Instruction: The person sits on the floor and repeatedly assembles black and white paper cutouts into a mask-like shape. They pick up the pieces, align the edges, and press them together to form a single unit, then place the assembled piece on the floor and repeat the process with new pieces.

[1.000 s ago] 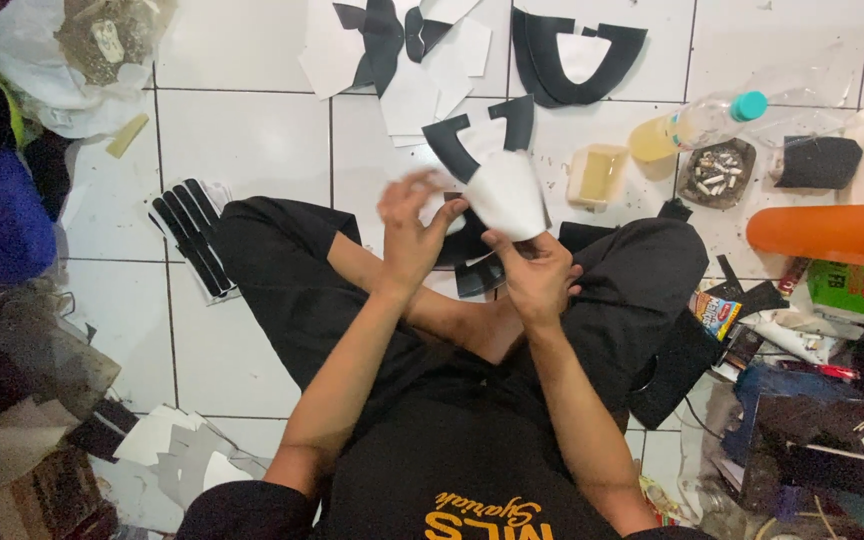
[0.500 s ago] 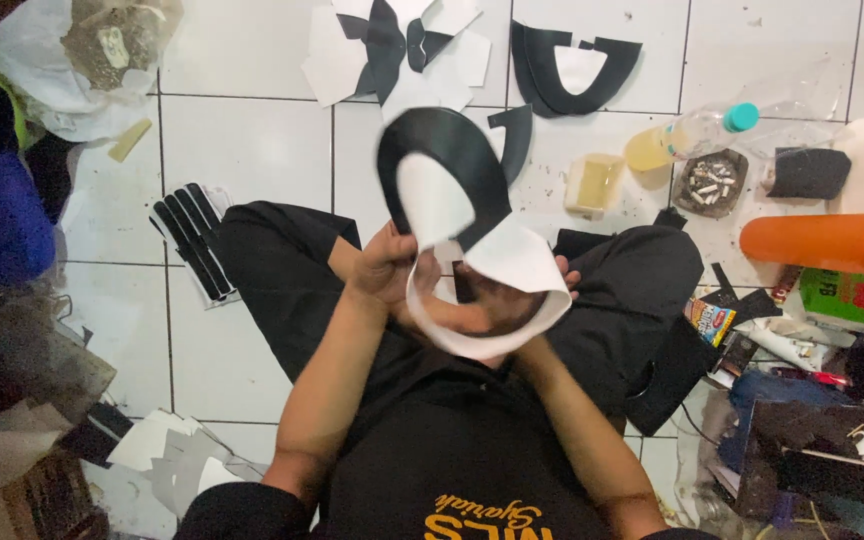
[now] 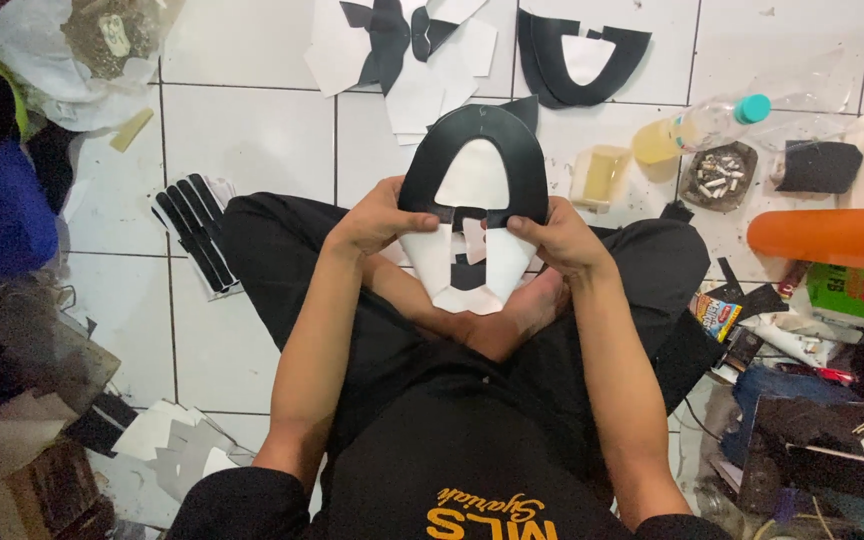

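I sit cross-legged on a white tiled floor (image 3: 252,130). Both hands hold up a curved black cut-out piece (image 3: 472,150), horseshoe-shaped, with white backing pieces (image 3: 472,265) hanging under it. My left hand (image 3: 377,215) pinches the piece's left lower end. My right hand (image 3: 562,235) pinches its right lower end. The piece is spread flat, facing me, above my crossed legs and bare foot (image 3: 522,315).
More black and white cut pieces (image 3: 402,50) and a stacked black curved piece (image 3: 577,45) lie ahead. A strip bundle (image 3: 197,235) lies left. A bottle (image 3: 697,125), ashtray (image 3: 717,175), small cup (image 3: 599,175) and orange cylinder (image 3: 827,235) sit right, with clutter on both sides.
The hands went from folding a white piece near my lap to lifting and spreading the black curved piece flat between them, now held by both lower ends.
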